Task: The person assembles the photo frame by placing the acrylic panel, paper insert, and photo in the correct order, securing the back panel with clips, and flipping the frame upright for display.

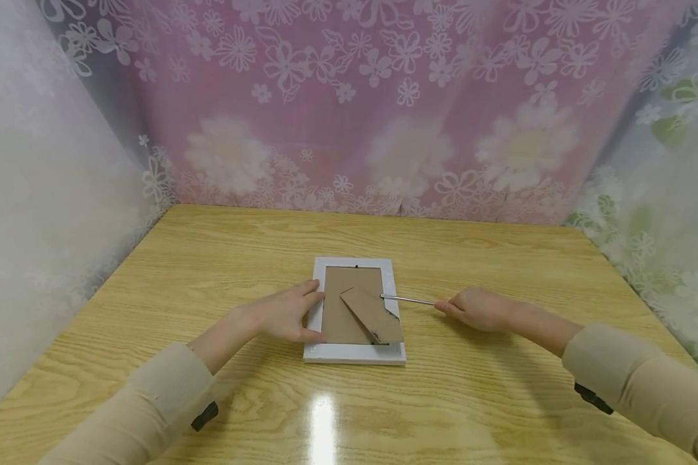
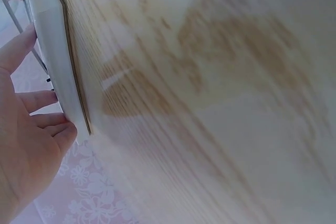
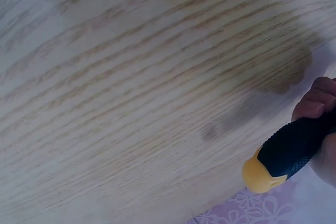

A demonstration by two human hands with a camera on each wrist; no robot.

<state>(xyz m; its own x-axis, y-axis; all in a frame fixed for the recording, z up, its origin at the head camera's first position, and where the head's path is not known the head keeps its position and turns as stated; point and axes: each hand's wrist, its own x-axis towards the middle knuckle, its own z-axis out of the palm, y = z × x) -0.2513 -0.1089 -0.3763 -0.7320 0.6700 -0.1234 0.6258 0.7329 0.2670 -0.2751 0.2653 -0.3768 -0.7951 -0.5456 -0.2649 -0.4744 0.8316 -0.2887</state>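
A white picture frame (image 1: pixel 353 354) lies face down on the table, its brown backing board (image 1: pixel 340 323) showing. A brown stand flap (image 1: pixel 378 316) slants across the board, with dark, ragged spots along its edge. My left hand (image 1: pixel 291 313) rests on the frame's left border, fingers and thumb spread and touching it. In the left wrist view, the fingertips (image 2: pixel 64 129) lie against the frame's side. My right hand (image 1: pixel 481 310) grips a screwdriver (image 1: pixel 410 299) whose handle is black with a yellow end (image 3: pixel 258 174). The metal shaft's tip is at the right inner edge of the frame.
The wood-grain table (image 1: pixel 209 413) spreads out all around the frame. A pink flowered curtain (image 1: pixel 337 129) hangs behind it, with pale curtains at the left and right. Small dark tabs (image 1: pixel 357 266) stick out at the board's top and bottom edges.
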